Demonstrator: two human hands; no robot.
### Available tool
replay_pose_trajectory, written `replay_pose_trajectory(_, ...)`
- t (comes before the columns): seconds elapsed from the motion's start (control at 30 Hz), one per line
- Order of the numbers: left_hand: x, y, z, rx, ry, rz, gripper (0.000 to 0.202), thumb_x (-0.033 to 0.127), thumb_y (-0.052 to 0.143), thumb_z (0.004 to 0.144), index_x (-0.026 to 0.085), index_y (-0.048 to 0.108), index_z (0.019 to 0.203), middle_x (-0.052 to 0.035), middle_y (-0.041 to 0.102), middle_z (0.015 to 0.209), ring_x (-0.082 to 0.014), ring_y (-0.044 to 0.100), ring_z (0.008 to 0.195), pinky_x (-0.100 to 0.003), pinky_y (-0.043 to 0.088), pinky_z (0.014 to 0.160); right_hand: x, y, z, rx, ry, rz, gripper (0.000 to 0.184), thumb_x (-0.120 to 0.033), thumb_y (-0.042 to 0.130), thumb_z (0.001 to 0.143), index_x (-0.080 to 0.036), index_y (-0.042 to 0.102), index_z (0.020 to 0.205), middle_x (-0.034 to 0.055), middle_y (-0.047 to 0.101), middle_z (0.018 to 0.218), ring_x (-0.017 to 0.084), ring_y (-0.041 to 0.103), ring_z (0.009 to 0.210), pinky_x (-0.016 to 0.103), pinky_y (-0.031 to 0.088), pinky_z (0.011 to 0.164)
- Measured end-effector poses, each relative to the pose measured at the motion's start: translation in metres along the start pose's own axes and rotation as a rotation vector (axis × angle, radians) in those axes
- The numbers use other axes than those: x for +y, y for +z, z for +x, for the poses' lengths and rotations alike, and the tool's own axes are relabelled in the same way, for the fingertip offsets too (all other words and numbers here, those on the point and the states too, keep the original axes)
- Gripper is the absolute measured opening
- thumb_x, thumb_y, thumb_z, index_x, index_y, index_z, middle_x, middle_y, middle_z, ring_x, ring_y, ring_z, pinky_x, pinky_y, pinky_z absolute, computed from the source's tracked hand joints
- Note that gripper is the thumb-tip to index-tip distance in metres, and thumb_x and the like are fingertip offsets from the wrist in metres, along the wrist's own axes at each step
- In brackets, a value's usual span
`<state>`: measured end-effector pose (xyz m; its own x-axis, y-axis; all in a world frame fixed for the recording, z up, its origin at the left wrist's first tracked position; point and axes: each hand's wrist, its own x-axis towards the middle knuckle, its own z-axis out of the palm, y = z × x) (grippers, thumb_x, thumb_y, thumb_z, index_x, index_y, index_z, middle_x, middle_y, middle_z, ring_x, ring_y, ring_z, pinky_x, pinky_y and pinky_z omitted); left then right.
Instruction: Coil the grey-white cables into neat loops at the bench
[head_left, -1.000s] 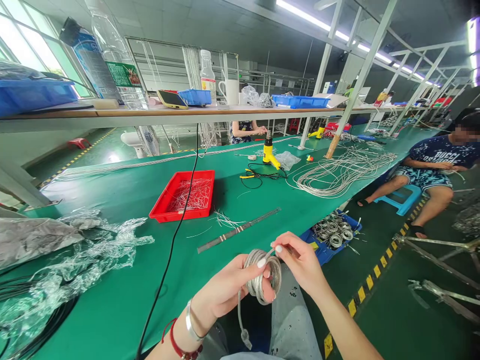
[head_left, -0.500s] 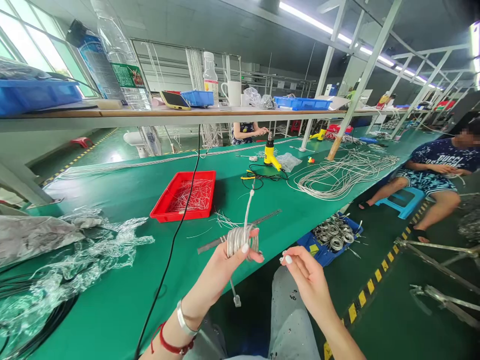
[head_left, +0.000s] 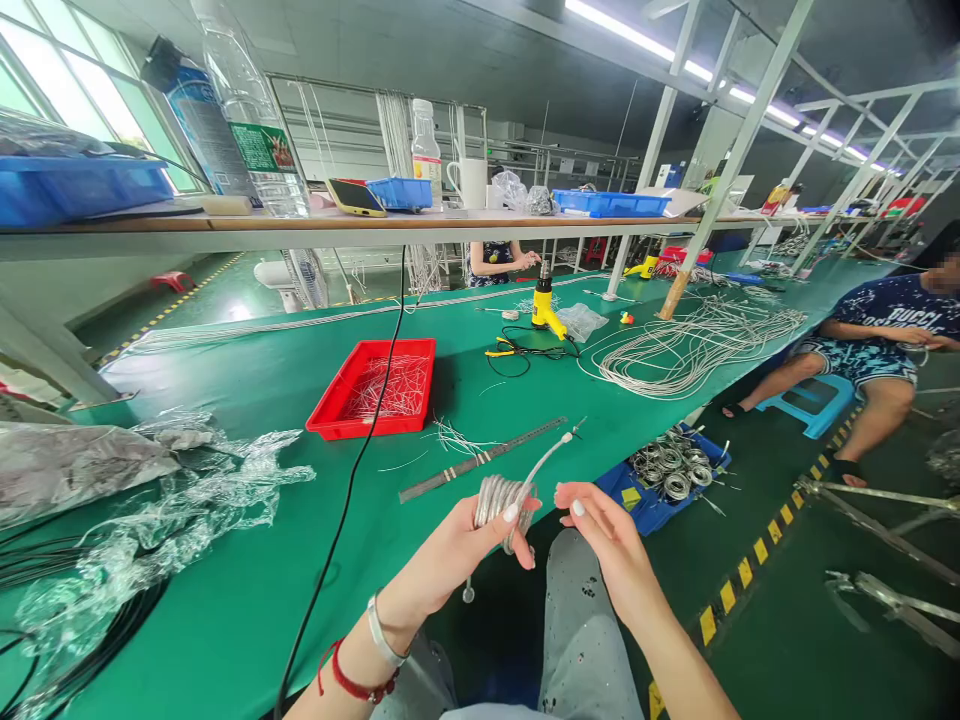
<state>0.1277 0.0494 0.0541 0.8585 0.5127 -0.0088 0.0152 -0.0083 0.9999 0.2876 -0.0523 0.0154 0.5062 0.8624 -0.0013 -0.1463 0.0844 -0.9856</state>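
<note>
Camera, one, head-worn; single view, looking forward and down from above the person's own lap; left fingers and right fingers close, low in the middle; counter stretching ahead and to the right; shelf across the upper part, farther off

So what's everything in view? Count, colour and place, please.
Cable coil: one, whitish, left hand
Bench: one, green, centre
Ruler: one, grey, bench
Tray: one, red, bench, holding wire scraps
Heat guns: two, yellow, bench
Cable pile: one, white, bench right
Bin: one, blue, beside bench, holding coils
Plastic wrap: one, clear, bench left
Near bottles: three, blue or clear, shelf
Mug: one, white, shelf
Co-workers: at least two, dark tops, around bench
Left hand: one, white-nailed, holding coil
Right hand: one, white-nailed, beside coil
</note>
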Motion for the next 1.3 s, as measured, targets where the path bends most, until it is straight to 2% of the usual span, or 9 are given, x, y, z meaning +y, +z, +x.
replay_pose_trajectory(0.13, -0.001, 0.000, 0.003, 0.001, -0.012, -0.276, 0.026, 0.038, 0.051, 0.092, 0.017, 0.062, 0.082, -0.0027, 0.065, 0.063, -0.0179, 0.057, 0.072, -0.030, 0.042, 0.076, 0.006, 0.001, 0.007, -0.166, 0.062, 0.012, 0.058, -0.065, 0.058, 0.075, -0.025, 0.063, 0.116, 0.0100, 0.055, 0.132, 0.028, 0.045, 0.129, 0.046, 0.037, 0.107)
replay_pose_trajectory(0.27, -0.002, 0.000, 0.005, -0.113, -0.123, -0.385, 0.025, 0.036, 0.052, 0.091, 0.016, 0.060, 0.078, -0.0040, 0.065, 0.059, -0.0164, 0.058, 0.062, -0.030, 0.044, 0.071, 0.007, 0.011, 0.010, -0.240, 0.082, 0.086, 0.067, -0.067, 0.058, 0.075, -0.027, 0.053, 0.128, 0.0081, 0.053, 0.136, 0.026, 0.045, 0.129, 0.045, 0.034, 0.109)
replay_pose_trajectory(0.37, -0.005, 0.003, 0.006, -0.207, -0.225, -0.399, 0.026, 0.035, 0.059, 0.085, 0.014, 0.062, 0.070, -0.0055, 0.064, 0.051, -0.0165, 0.058, 0.053, -0.030, 0.045, 0.064, 0.006, 0.025, 0.009, -0.325, 0.113, 0.124, 0.062, -0.066, 0.055, 0.077, -0.023, 0.055, 0.122, 0.0075, 0.069, 0.102, 0.021, 0.066, 0.090, 0.036, 0.051, 0.083)
replay_pose_trajectory(0.47, -0.010, 0.008, 0.006, -0.207, -0.256, -0.405, 0.020, 0.029, 0.071, 0.071, 0.012, 0.064, 0.063, -0.0040, 0.063, 0.051, -0.0148, 0.057, 0.051, -0.027, 0.045, 0.060, 0.010, 0.037, 0.010, -0.289, 0.182, 0.149, 0.047, -0.060, 0.056, 0.079, -0.019, 0.061, 0.099, -0.0022, 0.057, 0.059, 0.012, 0.054, 0.048, 0.024, 0.042, 0.048)
replay_pose_trajectory(0.53, -0.013, 0.010, 0.006, -0.157, -0.245, -0.391, 0.014, 0.021, 0.075, 0.065, 0.011, 0.066, 0.068, -0.0026, 0.064, 0.057, -0.0127, 0.057, 0.055, -0.024, 0.045, 0.060, 0.014, 0.042, 0.010, -0.191, 0.171, 0.171, 0.039, -0.056, 0.061, 0.077, -0.019, 0.059, 0.089, -0.0049, 0.050, 0.057, 0.008, 0.046, 0.044, 0.021, 0.035, 0.043)
replay_pose_trajectory(0.77, -0.013, 0.009, 0.005, -0.150, -0.260, -0.420, 0.016, 0.021, 0.076, 0.066, 0.012, 0.068, 0.076, -0.0044, 0.067, 0.062, -0.0152, 0.061, 0.061, -0.025, 0.047, 0.065, 0.017, 0.042, 0.013, -0.152, 0.072, 0.176, 0.044, -0.055, 0.066, 0.074, -0.023, 0.053, 0.100, 0.0030, 0.060, 0.097, 0.013, 0.058, 0.074, 0.023, 0.047, 0.062)
replay_pose_trajectory(0.9, -0.009, 0.005, 0.004, -0.174, -0.272, -0.441, 0.013, 0.023, 0.072, 0.069, 0.011, 0.070, 0.074, -0.0081, 0.069, 0.065, -0.0187, 0.063, 0.065, -0.028, 0.048, 0.068, 0.020, 0.035, 0.016, -0.190, -0.077, 0.069, 0.055, -0.071, 0.044, 0.079, -0.023, 0.053, 0.105, 0.0070, 0.060, 0.107, 0.022, 0.059, 0.104, 0.033, 0.049, 0.087)
replay_pose_trajectory(1.1, -0.010, -0.023, -0.009, 0.185, -0.216, -0.492, 0.012, 0.024, 0.072, 0.075, 0.014, 0.068, 0.080, -0.0024, 0.066, 0.066, -0.0156, 0.062, 0.069, -0.027, 0.045, 0.077, 0.046, 0.017, 0.037, -0.147, -0.025, -0.179, 0.062, -0.067, 0.018, 0.089, -0.021, 0.058, 0.102, 0.0104, 0.066, 0.105, 0.022, 0.062, 0.100, 0.040, 0.048, 0.089)
replay_pose_trajectory(1.3, -0.017, -0.048, -0.027, 0.382, -0.185, -0.452, 0.045, 0.041, 0.070, 0.079, 0.018, 0.047, 0.047, 0.0073, 0.035, 0.037, -0.0081, 0.035, 0.042, -0.024, 0.040, 0.060, 0.082, 0.018, 0.091, -0.185, -0.049, -0.548, 0.052, -0.061, 0.036, 0.088, -0.017, 0.064, 0.093, 0.0090, 0.069, 0.095, 0.020, 0.065, 0.086, 0.036, 0.051, 0.078)
